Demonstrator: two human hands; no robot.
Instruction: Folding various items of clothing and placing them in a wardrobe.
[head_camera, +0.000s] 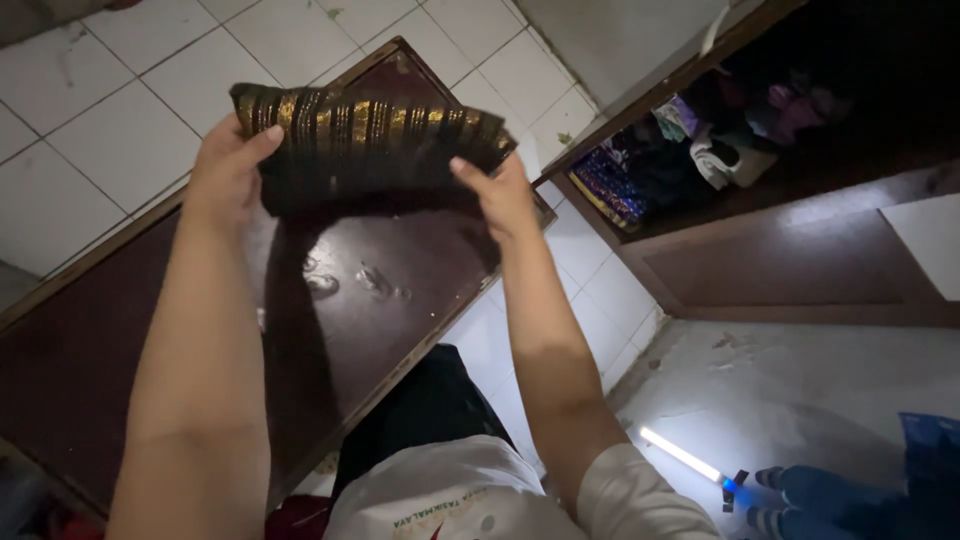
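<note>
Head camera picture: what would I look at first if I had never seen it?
Probably the folded dark cloth with shiny gold stripes, held up at the top by the left hand and right hand over a dark brown wooden panel. Next, the glowing white light stick on the floor at lower right, and the open cupboard at upper right with clothes inside.

The folded cloth (365, 150) is dark woven fabric with shiny gold bands. Below the cloth, the wooden board (390, 300) is dark brown and glossy, with smudges. Beyond it, the white floor tiles (120, 120) look smooth and faintly stained.
</note>
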